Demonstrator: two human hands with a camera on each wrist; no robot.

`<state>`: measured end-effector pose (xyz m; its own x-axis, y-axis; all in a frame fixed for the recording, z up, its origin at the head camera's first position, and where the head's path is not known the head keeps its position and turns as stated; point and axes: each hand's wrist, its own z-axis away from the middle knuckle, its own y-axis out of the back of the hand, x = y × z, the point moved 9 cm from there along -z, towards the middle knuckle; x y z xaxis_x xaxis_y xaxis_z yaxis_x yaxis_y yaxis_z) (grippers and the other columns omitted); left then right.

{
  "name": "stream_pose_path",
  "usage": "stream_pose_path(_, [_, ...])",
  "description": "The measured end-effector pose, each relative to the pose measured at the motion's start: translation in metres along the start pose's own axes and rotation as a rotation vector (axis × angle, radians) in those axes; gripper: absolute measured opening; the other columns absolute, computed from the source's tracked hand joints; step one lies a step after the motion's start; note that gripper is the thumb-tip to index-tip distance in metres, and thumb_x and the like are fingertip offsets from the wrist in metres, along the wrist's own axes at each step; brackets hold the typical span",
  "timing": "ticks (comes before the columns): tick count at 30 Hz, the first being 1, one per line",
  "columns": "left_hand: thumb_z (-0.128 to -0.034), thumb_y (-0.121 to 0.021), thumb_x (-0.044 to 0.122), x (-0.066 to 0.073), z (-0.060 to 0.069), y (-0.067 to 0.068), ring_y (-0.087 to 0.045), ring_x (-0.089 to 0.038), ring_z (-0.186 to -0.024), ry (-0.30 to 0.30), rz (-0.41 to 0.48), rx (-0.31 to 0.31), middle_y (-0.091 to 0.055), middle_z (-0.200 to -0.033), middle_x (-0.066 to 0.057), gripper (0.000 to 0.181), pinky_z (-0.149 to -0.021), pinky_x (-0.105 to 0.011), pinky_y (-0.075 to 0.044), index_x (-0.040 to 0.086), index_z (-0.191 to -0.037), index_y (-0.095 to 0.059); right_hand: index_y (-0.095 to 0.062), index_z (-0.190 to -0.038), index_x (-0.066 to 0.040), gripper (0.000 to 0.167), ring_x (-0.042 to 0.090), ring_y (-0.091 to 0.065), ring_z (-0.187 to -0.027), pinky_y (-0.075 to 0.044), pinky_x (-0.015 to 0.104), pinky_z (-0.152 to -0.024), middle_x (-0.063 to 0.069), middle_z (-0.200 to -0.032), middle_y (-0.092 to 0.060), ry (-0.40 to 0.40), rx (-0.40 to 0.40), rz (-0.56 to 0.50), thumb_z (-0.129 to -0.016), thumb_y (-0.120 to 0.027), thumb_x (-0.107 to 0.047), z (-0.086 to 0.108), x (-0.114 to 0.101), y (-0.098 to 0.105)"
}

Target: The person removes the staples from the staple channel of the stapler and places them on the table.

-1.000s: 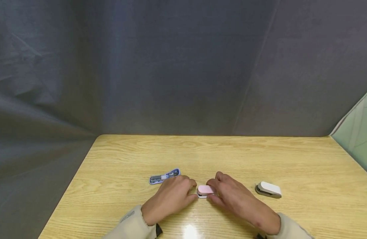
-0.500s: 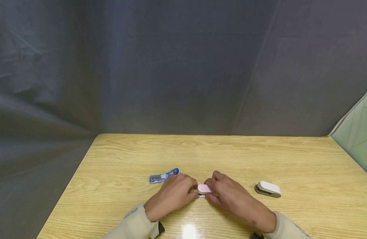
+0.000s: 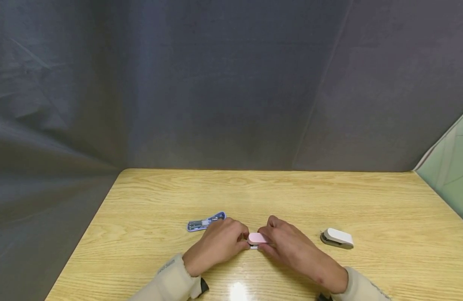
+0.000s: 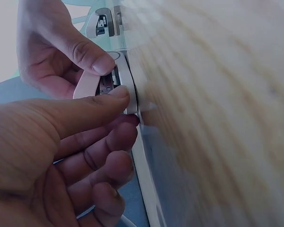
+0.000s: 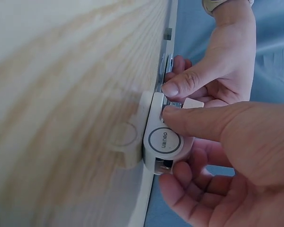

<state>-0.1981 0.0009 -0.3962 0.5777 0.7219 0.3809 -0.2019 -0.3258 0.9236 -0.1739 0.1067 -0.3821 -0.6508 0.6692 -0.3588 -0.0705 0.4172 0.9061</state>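
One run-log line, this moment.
left hand: holds pink stapler | right hand: holds pink stapler | blue stapler: table, left | white stapler: table, right

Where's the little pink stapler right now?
In the head view, the pink stapler is low and slightly right of centre, on the wooden table between the left hand and the right hand; the white stapler lies farther right.

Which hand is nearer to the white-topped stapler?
Right. The right hand is left of the white-topped stapler; the left hand is farther left, at the pink stapler's end.
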Motion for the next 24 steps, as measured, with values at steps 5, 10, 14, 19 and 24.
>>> stream_pose_path(5, [-0.0877,-0.084,0.025,0.0,-0.001,0.001,-0.037,-0.002,-0.05,0.007,0.03,-0.011,-0.045,-0.054,0.017,0.018,-0.051,-0.023,-0.033,0.024,-0.073,-0.074,-0.075,-0.105,-0.008,0.018,0.0,-0.042,-0.066,-0.043,0.021,-0.058,-0.008,-0.087,-0.049,0.01,0.022,-0.013,-0.09,-0.082,-0.016,0.001,0.0,0.002])
stream_pose_path(10, [-0.0858,-0.085,0.025,0.0,-0.002,0.001,-0.039,-0.002,-0.05,0.014,0.049,-0.009,-0.047,-0.056,0.019,0.02,-0.052,-0.023,-0.034,0.024,-0.07,-0.073,-0.076,-0.104,-0.008,0.017,0.0,-0.043,-0.068,-0.044,0.021,-0.06,-0.01,-0.087,-0.048,-0.008,0.035,-0.06,-0.09,-0.082,-0.015,0.002,0.002,0.004])
stream_pose_path(14, [-0.0848,-0.085,0.025,-0.001,-0.002,0.001,-0.039,-0.003,-0.051,0.017,0.052,-0.008,-0.049,-0.057,0.018,0.02,-0.052,-0.024,-0.035,0.024,-0.069,-0.073,-0.076,-0.101,-0.01,0.015,0.001,-0.044,-0.069,-0.045,0.022,-0.062,-0.011,-0.087,-0.05,-0.021,0.045,-0.083,-0.089,-0.082,-0.015,0.003,0.004,0.005])
stream_pose_path(19, [-0.0858,-0.085,0.024,-0.001,-0.003,0.0,-0.042,-0.002,-0.052,0.016,0.048,-0.014,-0.053,-0.061,0.02,0.017,-0.053,-0.024,-0.036,0.024,-0.071,-0.075,-0.074,-0.098,-0.013,0.012,0.001,-0.044,-0.069,-0.044,0.022,-0.061,-0.011,-0.085,-0.049,-0.039,0.046,-0.114,-0.09,-0.082,-0.016,0.003,0.008,0.004])
stream_pose_path(24, [-0.0858,-0.085,0.024,-0.001,-0.003,0.0,-0.044,-0.002,-0.053,0.015,0.034,-0.014,-0.055,-0.064,0.021,0.02,-0.056,-0.024,-0.038,0.024,-0.07,-0.074,-0.074,-0.1,-0.016,0.011,0.001,-0.043,-0.069,-0.043,0.022,-0.06,-0.012,-0.084,-0.048,-0.069,0.047,-0.161,-0.092,-0.08,-0.02,0.005,0.011,0.004])
